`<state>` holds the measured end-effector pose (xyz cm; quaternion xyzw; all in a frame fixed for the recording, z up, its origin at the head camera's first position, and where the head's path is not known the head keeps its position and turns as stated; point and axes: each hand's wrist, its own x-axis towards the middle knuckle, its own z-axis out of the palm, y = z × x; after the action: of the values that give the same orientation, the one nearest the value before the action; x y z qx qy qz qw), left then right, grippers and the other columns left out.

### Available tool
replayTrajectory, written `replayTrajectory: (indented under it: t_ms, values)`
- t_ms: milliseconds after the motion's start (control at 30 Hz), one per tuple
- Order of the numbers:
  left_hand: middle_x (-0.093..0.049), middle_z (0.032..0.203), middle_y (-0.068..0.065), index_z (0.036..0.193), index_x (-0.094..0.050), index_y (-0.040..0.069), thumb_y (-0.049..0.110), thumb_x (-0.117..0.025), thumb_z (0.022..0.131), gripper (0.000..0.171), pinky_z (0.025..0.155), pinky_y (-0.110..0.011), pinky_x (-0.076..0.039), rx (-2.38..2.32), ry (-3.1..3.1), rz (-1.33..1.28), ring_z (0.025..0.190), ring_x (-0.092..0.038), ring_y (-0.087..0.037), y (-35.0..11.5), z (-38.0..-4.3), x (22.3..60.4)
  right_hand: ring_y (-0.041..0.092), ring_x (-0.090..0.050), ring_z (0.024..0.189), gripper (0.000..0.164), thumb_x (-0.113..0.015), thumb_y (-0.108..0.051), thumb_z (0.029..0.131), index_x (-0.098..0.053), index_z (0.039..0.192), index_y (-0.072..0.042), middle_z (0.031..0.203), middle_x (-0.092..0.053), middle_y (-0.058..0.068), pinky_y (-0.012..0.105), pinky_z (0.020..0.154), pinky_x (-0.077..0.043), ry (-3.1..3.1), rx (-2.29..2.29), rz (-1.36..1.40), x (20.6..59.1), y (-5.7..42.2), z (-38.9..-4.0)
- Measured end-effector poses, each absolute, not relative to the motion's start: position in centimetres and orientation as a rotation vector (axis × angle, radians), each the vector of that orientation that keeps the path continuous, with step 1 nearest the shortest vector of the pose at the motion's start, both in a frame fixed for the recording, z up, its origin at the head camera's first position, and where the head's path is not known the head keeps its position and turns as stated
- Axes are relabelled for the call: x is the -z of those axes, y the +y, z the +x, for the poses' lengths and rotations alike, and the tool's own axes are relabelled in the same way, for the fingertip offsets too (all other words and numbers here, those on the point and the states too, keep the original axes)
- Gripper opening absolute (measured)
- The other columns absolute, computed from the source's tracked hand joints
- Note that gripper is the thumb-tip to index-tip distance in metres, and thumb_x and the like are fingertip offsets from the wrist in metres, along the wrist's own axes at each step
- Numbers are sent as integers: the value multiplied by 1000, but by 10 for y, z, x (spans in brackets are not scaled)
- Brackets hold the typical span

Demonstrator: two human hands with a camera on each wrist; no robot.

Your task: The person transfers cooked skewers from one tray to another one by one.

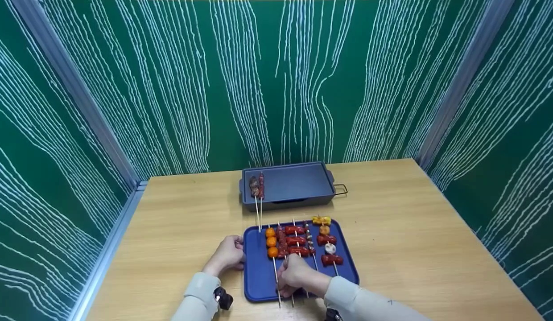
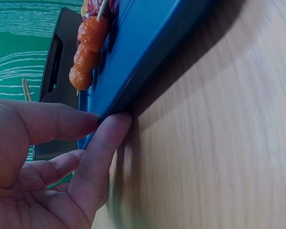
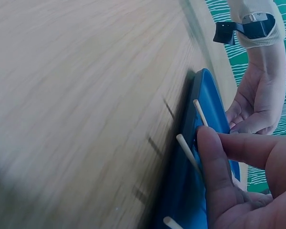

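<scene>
My left hand (image 1: 227, 254) pinches the left rim of a blue tray (image 1: 256, 278) between thumb and fingers, seen close in the left wrist view. Over the tray's near side, my right hand (image 1: 296, 274) pinches the bare wooden stick of a skewer with several orange balls (image 1: 271, 241). That skewer lies at the left of the row, its stick end reaching past the near rim. Beside it lie a dark red meat skewer (image 1: 282, 240), a skewer of red sausage pieces (image 1: 296, 240), a thin skewer (image 1: 310, 240) and a mixed skewer (image 1: 330, 249). My right hand hides some of the sticks.
Behind the tray stands a dark grey grill pan (image 1: 294, 183) with a wire handle (image 1: 342, 189) at its right. Two meat skewers (image 1: 257, 187) lie at its left end, sticks pointing toward the tray. Green patterned walls (image 1: 285, 89) enclose the wooden table (image 1: 406, 249).
</scene>
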<state>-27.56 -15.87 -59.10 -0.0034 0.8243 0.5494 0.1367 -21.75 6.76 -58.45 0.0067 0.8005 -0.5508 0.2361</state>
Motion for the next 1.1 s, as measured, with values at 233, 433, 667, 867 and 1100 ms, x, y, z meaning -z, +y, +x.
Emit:
replayTrajectory:
  t_ms: [233, 433, 667, 867, 1100]
  values:
    - [-54, 92, -5, 120, -60, -9, -18, -56, 73, 47, 58, -36, -63, -1588, 2392, -25, 70, -61, -18, -159, -275, 589, 15, -68, 49, 24, -72, 22, 76, -64, 75, -1, 63, -72, 13, 34, 52, -62, 2216, 1484, -2, 580, 68, -216]
    - [-52, 91, -4, 120, -59, -10, -17, -54, 73, 48, 57, -33, -63, -1582, 2394, -16, 70, -60, -16, -158, -275, 590, 17, -70, 50, 22, -77, 19, 77, -65, 78, 0, 65, -73, 17, 34, 53, -63, 2202, 1479, -18, 576, 71, -218]
    - [-54, 92, -7, 117, -59, -11, -17, -54, 74, 43, 57, -34, -63, -1588, 2402, 9, 69, -62, -18, -159, -273, 589, 17, -69, 53, 16, -80, 14, 78, -70, 90, 8, 69, -75, 18, 36, 55, -64, 2190, 1525, -66, 560, 80, -226]
    - [-52, 88, -3, 122, -61, -12, -14, -55, 72, 50, 57, -35, -63, -1568, 2422, 24, 70, -59, -16, -160, -274, 589, 17, -68, 54, 15, -75, 14, 79, -70, 93, 9, 69, -74, 18, 36, 55, -63, 2235, 1560, -76, 547, 86, -234]
    - [-54, 91, -5, 124, -60, -14, -14, -56, 71, 52, 59, -37, -64, -1567, 2432, 31, 75, -61, -18, -158, -275, 591, 13, -66, 53, 14, -75, 12, 80, -72, 92, 4, 74, -76, 16, 29, 52, -59, 2322, 1524, -74, 534, 97, -246]
